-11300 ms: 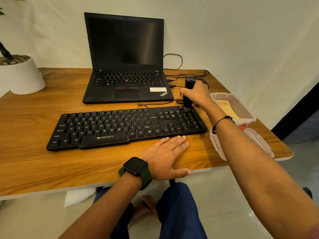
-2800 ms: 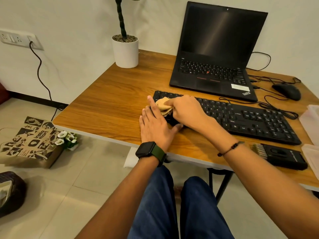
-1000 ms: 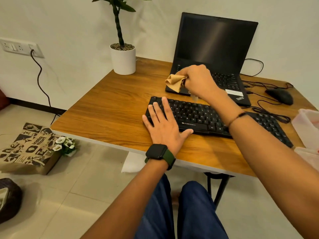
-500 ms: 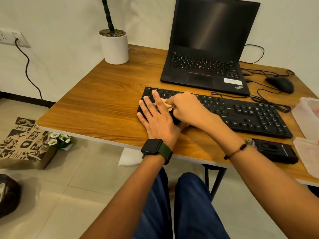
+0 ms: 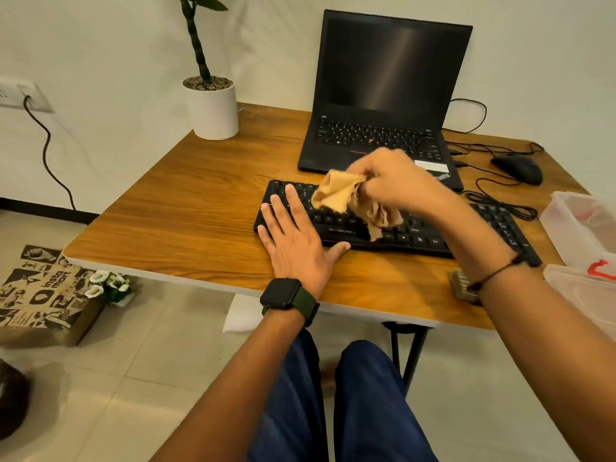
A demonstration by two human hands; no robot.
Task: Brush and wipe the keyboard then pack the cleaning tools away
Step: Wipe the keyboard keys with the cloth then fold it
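Observation:
The black keyboard [image 5: 430, 240] lies across the wooden table in front of the laptop. My left hand [image 5: 295, 240] rests flat on the keyboard's left end, fingers straight. Above the keys, my right hand [image 5: 396, 181] grips a tan cloth [image 5: 346, 201], lifted clear of the keyboard, its loose ends hanging down. The brush [image 5: 461, 285] lies near the table's front edge, mostly hidden behind my right forearm. The clear plastic box [image 5: 580, 221] stands at the right edge, with its lid [image 5: 583, 291] in front.
An open black laptop [image 5: 383, 138] stands behind the keyboard. A mouse [image 5: 518, 168] and loose cables lie at the back right. A white plant pot [image 5: 211, 108] is at the table's back left. A paper bag [image 5: 40, 291] sits on the floor at left.
My right hand has lifted the cloth off the keyboard's left keys and now holds it in the air. My left hand stays flat on the keyboard's left end.

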